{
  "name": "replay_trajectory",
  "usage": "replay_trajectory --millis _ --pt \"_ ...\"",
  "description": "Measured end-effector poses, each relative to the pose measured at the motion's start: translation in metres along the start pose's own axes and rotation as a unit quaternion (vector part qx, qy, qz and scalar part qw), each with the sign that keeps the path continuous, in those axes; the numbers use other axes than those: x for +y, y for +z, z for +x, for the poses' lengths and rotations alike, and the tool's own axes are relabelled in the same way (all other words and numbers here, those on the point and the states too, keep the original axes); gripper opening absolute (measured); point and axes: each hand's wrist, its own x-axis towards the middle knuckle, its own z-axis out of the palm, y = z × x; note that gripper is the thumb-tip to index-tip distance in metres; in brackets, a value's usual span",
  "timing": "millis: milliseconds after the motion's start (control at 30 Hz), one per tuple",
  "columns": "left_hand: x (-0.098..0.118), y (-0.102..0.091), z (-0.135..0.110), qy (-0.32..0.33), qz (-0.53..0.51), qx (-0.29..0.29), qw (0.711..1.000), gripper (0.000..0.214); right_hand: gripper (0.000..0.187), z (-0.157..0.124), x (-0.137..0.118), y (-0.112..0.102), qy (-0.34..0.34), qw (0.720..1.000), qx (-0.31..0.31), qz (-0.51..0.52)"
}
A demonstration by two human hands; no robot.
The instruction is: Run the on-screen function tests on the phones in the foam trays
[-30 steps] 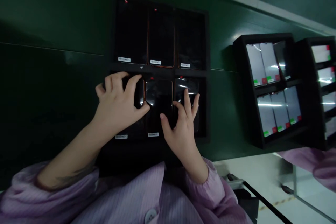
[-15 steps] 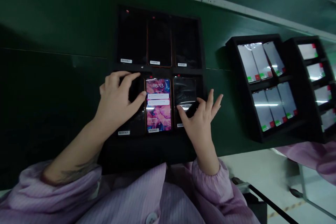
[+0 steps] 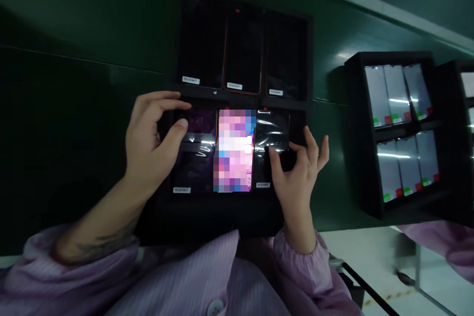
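A black foam tray (image 3: pixel 311 59) lies on the green belt and holds two rows of three phones. My left hand (image 3: pixel 150 140) grips the left edge of the near-left phone (image 3: pixel 196 158), thumb on its dimly lit screen, fingers curled over its top. The near-middle phone (image 3: pixel 235 150) is lit with a bright pink screen. My right hand (image 3: pixel 299 170) rests at the right side of the near-right phone (image 3: pixel 272 140), thumb on the dark film-covered glass, fingers curled along its edge. The three far phones (image 3: pixel 242 52) are dark.
To the right a second black tray (image 3: pixel 355 123) holds two rows of phones with pale lit screens, and a third tray (image 3: pixel 450 84) is cut by the frame edge. A white rail (image 3: pixel 370 5) borders the belt. Another person's lilac sleeve (image 3: pixel 444 239) shows at lower right.
The middle phone's screen lit up, then the near-left phone's screen began glowing. My right hand moved from the middle phone to the near-right phone. My left hand shifted slightly left along its phone.
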Motion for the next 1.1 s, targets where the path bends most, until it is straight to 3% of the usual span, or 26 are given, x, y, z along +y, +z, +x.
replay_trajectory --millis 100,167,267,367,400,533,600,733,833,967,1100 --pt "-0.011 -0.002 0.001 0.005 0.006 -0.01 1.0 0.034 0.029 0.002 0.003 -0.001 -0.002 1.0 -0.003 0.003" --pt "-0.025 -0.008 0.001 0.017 0.016 -0.042 0.999 0.056 0.03 0.002 0.004 -0.003 0.0 1.0 -0.008 0.005" --pt "-0.051 -0.021 -0.003 0.051 0.052 -0.164 0.984 0.12 0.038 0.001 0.004 -0.01 -0.018 1.0 -0.002 0.01" --pt "-0.07 -0.029 -0.008 0.048 0.106 -0.27 0.956 0.14 0.034 0.002 0.001 -0.023 -0.106 0.993 -0.035 0.045" --pt "-0.072 -0.029 -0.008 0.042 0.112 -0.264 0.957 0.14 0.03 0.002 0.0 -0.027 -0.144 0.986 -0.059 0.06" --pt "-0.069 -0.021 -0.001 -0.008 0.053 -0.142 0.988 0.141 0.022 0.001 -0.008 -0.035 -0.255 0.949 -0.151 0.102" --pt "-0.065 -0.019 0.004 -0.042 -0.005 -0.151 0.988 0.134 0.02 0.0 -0.013 -0.032 -0.28 0.936 -0.184 0.112" --pt "-0.063 -0.023 0.009 -0.049 -0.053 -0.231 0.97 0.13 0.03 -0.002 -0.018 -0.022 -0.219 0.952 -0.206 0.06" --pt "-0.065 -0.027 0.011 -0.043 -0.048 -0.255 0.965 0.134 0.039 -0.001 -0.01 -0.02 -0.16 0.976 -0.143 0.023" --pt "-0.067 -0.033 0.014 -0.048 -0.014 -0.283 0.958 0.141 0.034 -0.005 0.011 -0.023 -0.086 0.996 -0.024 -0.023" --pt "-0.065 -0.039 0.019 -0.062 0.04 -0.326 0.942 0.148 0.028 -0.013 0.023 -0.022 -0.015 0.999 -0.042 -0.029"
